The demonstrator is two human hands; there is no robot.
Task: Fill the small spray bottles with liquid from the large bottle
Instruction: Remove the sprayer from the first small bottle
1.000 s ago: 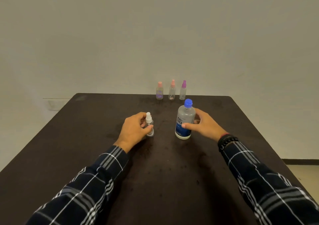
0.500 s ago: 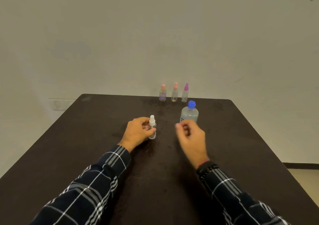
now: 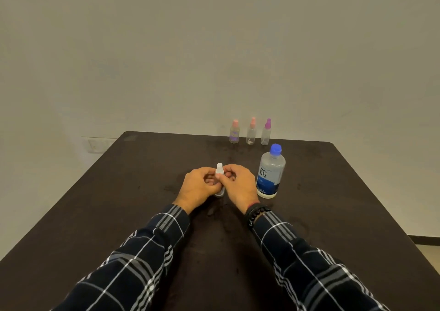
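Observation:
A small clear spray bottle with a white cap (image 3: pixel 219 169) stands on the dark table (image 3: pixel 119 191) in the middle. My left hand (image 3: pixel 198 186) grips its body from the left. My right hand (image 3: pixel 238 185) pinches it at the neck below the cap from the right. The large clear bottle (image 3: pixel 270 171), with a blue cap and blue label, stands upright just right of my right hand, untouched. At the table's far edge stand three more small spray bottles: two with pink caps (image 3: pixel 234 132) (image 3: pixel 251 131) and one with a purple cap (image 3: pixel 266 132).
The table's far edge meets a plain wall. A wall socket (image 3: pixel 100 144) sits low at the left beyond the table. Floor (image 3: pixel 428 251) shows past the right edge. Plaid sleeves cover both forearms.
My right hand left the large bottle, swung left and now pinches the small white-capped bottle. My left hand kept its grip on it. The view has shifted, so things sit further right.

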